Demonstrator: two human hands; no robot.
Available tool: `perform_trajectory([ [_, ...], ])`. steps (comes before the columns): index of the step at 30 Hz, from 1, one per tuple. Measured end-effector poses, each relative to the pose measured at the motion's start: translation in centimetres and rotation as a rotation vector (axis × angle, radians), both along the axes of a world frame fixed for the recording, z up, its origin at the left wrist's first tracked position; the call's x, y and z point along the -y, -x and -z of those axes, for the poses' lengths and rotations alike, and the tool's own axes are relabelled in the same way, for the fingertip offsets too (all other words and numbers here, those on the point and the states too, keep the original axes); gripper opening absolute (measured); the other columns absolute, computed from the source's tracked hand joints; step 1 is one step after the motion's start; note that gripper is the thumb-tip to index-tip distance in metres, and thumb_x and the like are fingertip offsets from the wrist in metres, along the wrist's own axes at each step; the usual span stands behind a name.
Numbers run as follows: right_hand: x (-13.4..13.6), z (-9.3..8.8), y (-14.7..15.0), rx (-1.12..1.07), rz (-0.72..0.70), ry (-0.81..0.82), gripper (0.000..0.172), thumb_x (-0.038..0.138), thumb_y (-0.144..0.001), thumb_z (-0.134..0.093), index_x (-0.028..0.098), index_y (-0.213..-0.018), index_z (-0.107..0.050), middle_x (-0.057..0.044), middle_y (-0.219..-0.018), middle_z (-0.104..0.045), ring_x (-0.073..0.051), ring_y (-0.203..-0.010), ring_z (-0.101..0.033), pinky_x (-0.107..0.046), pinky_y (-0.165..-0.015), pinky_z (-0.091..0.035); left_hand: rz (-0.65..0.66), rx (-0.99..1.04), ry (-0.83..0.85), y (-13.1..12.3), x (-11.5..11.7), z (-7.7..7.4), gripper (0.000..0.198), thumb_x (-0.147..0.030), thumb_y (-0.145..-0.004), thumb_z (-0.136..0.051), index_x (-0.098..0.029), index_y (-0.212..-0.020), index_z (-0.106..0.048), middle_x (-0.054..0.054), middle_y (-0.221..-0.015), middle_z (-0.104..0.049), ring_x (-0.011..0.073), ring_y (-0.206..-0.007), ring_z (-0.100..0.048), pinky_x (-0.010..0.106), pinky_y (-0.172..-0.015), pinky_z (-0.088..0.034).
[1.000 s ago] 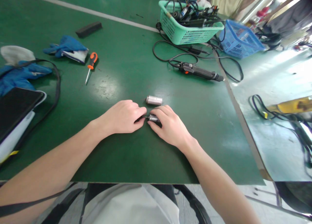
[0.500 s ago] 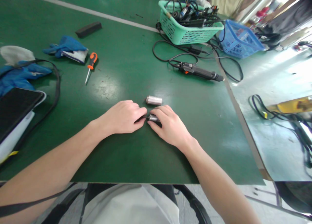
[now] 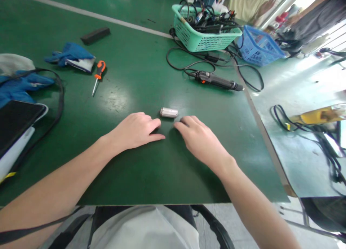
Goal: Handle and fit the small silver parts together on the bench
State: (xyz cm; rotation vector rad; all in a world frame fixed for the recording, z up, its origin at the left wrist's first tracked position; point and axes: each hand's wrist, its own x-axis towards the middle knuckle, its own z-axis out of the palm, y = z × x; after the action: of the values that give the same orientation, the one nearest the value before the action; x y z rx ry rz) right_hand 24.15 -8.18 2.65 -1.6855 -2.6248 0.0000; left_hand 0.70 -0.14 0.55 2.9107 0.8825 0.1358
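My left hand [image 3: 135, 131] rests on the green table [image 3: 140, 72] with its fingers curled under and the thumb pointing right; what is inside the curl is hidden. A short gap to its right, my right hand [image 3: 201, 139] lies palm down with the fingers stretched out and nothing showing in it. A small silver cylinder [image 3: 169, 113] lies on the table just beyond the gap between the two hands, touching neither. The small metal piece seen earlier is out of sight.
An orange-handled screwdriver [image 3: 97, 75], blue gloves [image 3: 70, 54] and a black block [image 3: 95, 35] lie at the far left. A black corded power driver [image 3: 217, 82] and a green basket [image 3: 205, 32] of cables sit at the back right, beside a blue basket [image 3: 258, 47]. A dark tablet [image 3: 16, 121] lies at the left edge.
My hands have drawn apart; the right one moved right and flattened. The small metal piece pinched between them is no longer visible. The view shifted slightly.
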Motion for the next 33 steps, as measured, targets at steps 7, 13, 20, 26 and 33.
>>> perform_trajectory([
  [7, -4.7, 3.0, -14.3, 0.067, 0.35, -0.084, 0.036, 0.012, -0.095, -0.044, 0.014, -0.122, -0.067, -0.016, -0.109, -0.064, -0.029, -0.105, -0.06, -0.041, -0.091, -0.049, -0.009, 0.003, 0.006, 0.0, 0.1, -0.1, 0.038, -0.048, -0.102, -0.049, -0.018, -0.092, -0.07, 0.007, -0.077, -0.069, 0.023, -0.072, -0.065, 0.035, -0.072, -0.046],
  [13, -4.8, 3.9, -19.6, 0.033, 0.39, -0.127, 0.038, 0.018, -0.097, -0.045, 0.011, -0.127, -0.068, -0.02, -0.11, -0.068, -0.029, -0.106, -0.064, -0.041, -0.094, -0.048, -0.01, 0.033, 0.002, 0.3, 0.0, 0.2, 0.035, -0.042, -0.103, -0.048, -0.018, -0.091, -0.07, 0.006, -0.076, -0.069, 0.0207, -0.07, -0.065, 0.034, -0.073, -0.047],
  [20, -4.1, 1.7, -15.4, 0.007, 0.407, -0.199, 0.053, 0.026, -0.093, -0.053, 0.015, -0.144, -0.055, -0.019, -0.122, -0.068, -0.036, -0.114, -0.062, -0.052, -0.094, -0.052, -0.014, 0.014, -0.002, 0.2, 0.0, -0.1, 0.032, -0.038, -0.102, -0.049, -0.018, -0.089, -0.069, 0.006, -0.075, -0.069, 0.0204, -0.068, -0.064, 0.034, -0.072, -0.047],
  [26, -4.7, 0.6, -2.5, -0.289, 0.03, -0.217, 0.037, 0.028, -0.099, -0.05, 0.016, -0.131, -0.064, -0.015, -0.124, -0.067, -0.031, -0.117, -0.057, -0.047, -0.104, -0.049, -0.005, 0.02, -0.039, 0.2, 0.0, -0.1, 0.032, -0.038, -0.102, -0.049, -0.018, -0.088, -0.069, 0.006, -0.075, -0.069, 0.0211, -0.068, -0.065, 0.035, -0.072, -0.047],
  [33, -5.3, 1.0, 2.5, -0.277, -0.049, -0.015, 0.025, 0.024, -0.1, -0.051, 0.017, -0.119, -0.066, -0.014, -0.11, -0.066, -0.029, -0.104, -0.055, -0.045, -0.094, -0.048, -0.034, 0.029, -0.075, 0.1, 0.3, -0.5, 0.027, -0.036, -0.1, -0.05, -0.017, -0.088, -0.066, 0.006, -0.074, -0.069, 0.0226, -0.068, -0.065, 0.035, -0.07, -0.046],
])
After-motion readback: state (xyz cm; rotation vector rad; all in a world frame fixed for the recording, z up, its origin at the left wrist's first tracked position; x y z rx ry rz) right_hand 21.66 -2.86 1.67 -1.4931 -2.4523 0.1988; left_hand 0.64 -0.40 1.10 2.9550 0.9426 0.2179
